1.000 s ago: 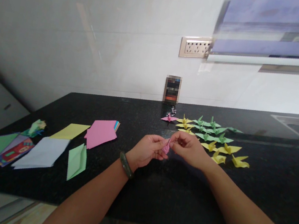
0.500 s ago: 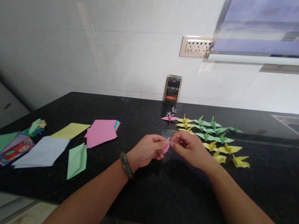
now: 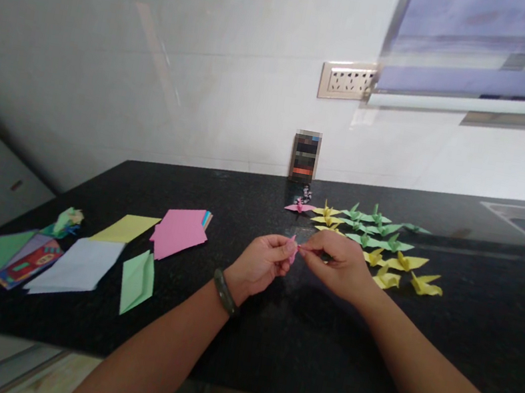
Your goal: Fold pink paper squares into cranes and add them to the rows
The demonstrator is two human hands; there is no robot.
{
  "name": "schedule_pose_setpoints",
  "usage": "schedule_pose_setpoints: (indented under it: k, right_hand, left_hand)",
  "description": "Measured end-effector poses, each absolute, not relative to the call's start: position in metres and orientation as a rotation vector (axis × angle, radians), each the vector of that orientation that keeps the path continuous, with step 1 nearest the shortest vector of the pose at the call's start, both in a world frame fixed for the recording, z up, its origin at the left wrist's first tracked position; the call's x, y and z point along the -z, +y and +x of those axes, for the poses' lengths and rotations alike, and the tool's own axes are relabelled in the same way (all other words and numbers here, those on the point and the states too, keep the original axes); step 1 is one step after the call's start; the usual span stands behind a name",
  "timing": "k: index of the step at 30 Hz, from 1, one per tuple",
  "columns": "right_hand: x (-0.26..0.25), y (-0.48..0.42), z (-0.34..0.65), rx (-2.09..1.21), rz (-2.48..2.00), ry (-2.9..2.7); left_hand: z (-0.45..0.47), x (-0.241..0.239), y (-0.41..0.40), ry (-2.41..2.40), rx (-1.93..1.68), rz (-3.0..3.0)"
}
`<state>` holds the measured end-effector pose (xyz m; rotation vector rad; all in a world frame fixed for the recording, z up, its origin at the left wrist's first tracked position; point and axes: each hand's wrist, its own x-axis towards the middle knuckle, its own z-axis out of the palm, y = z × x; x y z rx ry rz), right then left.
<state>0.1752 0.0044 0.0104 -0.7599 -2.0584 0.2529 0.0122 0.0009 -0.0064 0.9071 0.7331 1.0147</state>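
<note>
My left hand [image 3: 265, 259] pinches a small folded pink paper [image 3: 292, 253] between thumb and fingers above the dark counter. From the right, my right hand [image 3: 338, 261] grips a thin point of that same pink paper with thumb and forefinger. Most of the paper is hidden by the fingers, so its full shape does not show. Just behind my right hand stand rows of folded paper cranes, among them a pink crane [image 3: 300, 208], a yellow crane [image 3: 405, 262] and a green crane [image 3: 393, 244].
On the left lie a pink paper stack [image 3: 181, 233], a yellow sheet [image 3: 125, 228], white sheets [image 3: 77, 267], a folded green paper [image 3: 137, 281] and colourful printed packaging [image 3: 1, 265]. A blurred phone-like object [image 3: 305, 156] leans against the wall below a socket panel [image 3: 348, 81].
My right fingers have closed more tightly on the pink paper's point, and the right hand has turned slightly. My left hand has barely moved; the view has shifted a little.
</note>
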Motion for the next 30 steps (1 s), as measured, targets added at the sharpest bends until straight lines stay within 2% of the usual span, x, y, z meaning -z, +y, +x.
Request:
schedule_pose_setpoints:
  k: [17,30]
  right_hand:
    - [-0.0083,0.0008,0.1688,-0.036,-0.679,-2.054]
    - [-0.0070,-0.0018,0.1659,-0.075,-0.755,-2.014]
  left_hand:
    - [0.0149,0.0083,-0.0005,0.639,-1.070,0.768]
    - [0.0153,0.0042,-0.0010,0.673,-1.121,0.817]
